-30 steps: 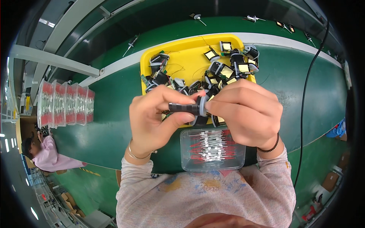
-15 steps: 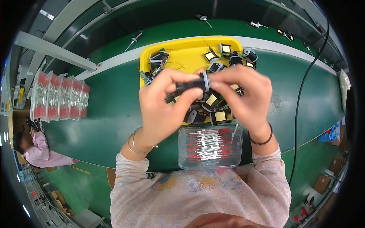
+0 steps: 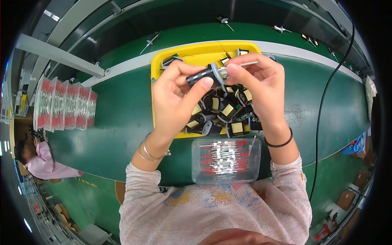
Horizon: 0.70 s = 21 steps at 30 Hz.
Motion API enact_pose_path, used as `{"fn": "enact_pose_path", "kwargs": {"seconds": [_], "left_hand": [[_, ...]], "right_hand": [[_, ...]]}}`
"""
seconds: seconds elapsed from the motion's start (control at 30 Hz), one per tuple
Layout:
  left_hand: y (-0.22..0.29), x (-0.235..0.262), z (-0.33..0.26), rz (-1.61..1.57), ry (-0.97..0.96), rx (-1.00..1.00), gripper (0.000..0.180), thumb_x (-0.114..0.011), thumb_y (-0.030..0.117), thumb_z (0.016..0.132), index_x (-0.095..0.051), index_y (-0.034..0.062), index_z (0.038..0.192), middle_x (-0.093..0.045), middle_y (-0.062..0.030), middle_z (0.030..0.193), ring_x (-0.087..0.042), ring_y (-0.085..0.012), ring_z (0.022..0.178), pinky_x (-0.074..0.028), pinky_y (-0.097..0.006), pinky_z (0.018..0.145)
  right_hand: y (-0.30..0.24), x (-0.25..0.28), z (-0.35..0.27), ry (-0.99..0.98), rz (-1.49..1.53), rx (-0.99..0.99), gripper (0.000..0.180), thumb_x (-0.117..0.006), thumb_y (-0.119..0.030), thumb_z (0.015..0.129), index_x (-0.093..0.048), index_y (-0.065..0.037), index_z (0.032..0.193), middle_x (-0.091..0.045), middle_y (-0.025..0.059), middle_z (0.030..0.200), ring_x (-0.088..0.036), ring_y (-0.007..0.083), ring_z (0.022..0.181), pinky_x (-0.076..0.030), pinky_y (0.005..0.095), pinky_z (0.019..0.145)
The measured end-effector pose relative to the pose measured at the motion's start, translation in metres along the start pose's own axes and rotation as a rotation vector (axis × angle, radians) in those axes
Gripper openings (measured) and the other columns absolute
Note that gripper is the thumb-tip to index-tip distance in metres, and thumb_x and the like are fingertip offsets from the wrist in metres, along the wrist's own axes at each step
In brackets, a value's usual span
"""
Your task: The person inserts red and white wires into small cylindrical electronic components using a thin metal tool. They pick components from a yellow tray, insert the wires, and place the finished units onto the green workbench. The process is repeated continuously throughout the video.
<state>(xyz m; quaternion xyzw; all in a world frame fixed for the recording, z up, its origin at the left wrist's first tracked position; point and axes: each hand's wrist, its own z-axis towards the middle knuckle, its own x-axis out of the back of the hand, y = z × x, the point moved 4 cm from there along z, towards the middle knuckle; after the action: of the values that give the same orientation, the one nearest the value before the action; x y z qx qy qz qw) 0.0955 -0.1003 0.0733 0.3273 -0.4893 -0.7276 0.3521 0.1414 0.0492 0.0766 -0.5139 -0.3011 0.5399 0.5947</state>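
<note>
My left hand [image 3: 170,96] is closed around a black cylindrical part [image 3: 199,77] with a grey disc at its right end. The part tilts up a little to the right, above the yellow tray [image 3: 196,50]. At the disc, my right hand [image 3: 267,83] pinches a thin white rod [image 3: 250,63] between thumb and fingers. One end of the rod points at the disc; its free end sticks out to the right. Whether the rod is inside the disc I cannot tell. Beneath my hands, the tray holds several black parts [image 3: 227,110] with grey discs and pale yellow squares.
A clear plastic box [image 3: 197,173] of red-and-white thin rods stands before me. Several similar boxes [image 3: 67,104] are stacked at the left. A black cable [image 3: 319,118] hangs on the right. Similar parts [image 3: 151,40] lie on the green belt behind. Another person [image 3: 43,161] sits far left.
My right hand has drawn slightly up and the white rod now shows in its pinch. The black part has tilted. Parts on the belt have shifted right.
</note>
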Motion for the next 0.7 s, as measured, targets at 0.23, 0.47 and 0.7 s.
{"fn": "enact_pose_path", "kwargs": {"seconds": [0.23,0.47,0.7], "left_hand": [[-0.077,0.057,0.128,0.454,-0.053,0.112,0.023,-0.066,0.009,0.073,-0.059,-0.0002,0.093,-0.066,-0.0083,0.081,-0.060,-0.0093,0.071,-0.045,-0.020,0.066],[-0.097,0.032,0.150,1.115,-0.245,-0.252,0.024,-0.063,0.015,0.074,-0.059,0.0070,0.096,-0.059,-0.0112,0.106,-0.055,-0.0289,0.097,-0.042,-0.036,0.086],[-0.062,-0.049,0.061,1.010,-0.982,-0.517,0.032,-0.055,-0.004,0.068,-0.061,0.0139,0.093,-0.055,-0.0039,0.105,-0.047,-0.0232,0.106,-0.036,-0.035,0.091]], "right_hand": [[-0.036,0.026,-0.009,0.162,-0.478,0.303,0.022,-0.061,-0.001,0.074,-0.060,-0.001,0.096,-0.063,0.0078,0.092,-0.058,0.0120,0.079,-0.048,0.0243,0.064],[0.019,-0.029,-0.127,-1.078,-0.863,0.045,0.013,-0.056,-0.009,0.066,-0.057,-0.002,0.078,-0.055,0.0080,0.071,-0.061,0.0221,0.062,-0.049,0.0315,0.048],[0.048,-0.039,-0.155,-1.192,-0.979,-0.001,0.018,-0.060,-0.009,0.062,-0.053,-0.002,0.077,-0.055,0.0085,0.078,-0.058,0.0231,0.074,-0.050,0.0318,0.055]]}}
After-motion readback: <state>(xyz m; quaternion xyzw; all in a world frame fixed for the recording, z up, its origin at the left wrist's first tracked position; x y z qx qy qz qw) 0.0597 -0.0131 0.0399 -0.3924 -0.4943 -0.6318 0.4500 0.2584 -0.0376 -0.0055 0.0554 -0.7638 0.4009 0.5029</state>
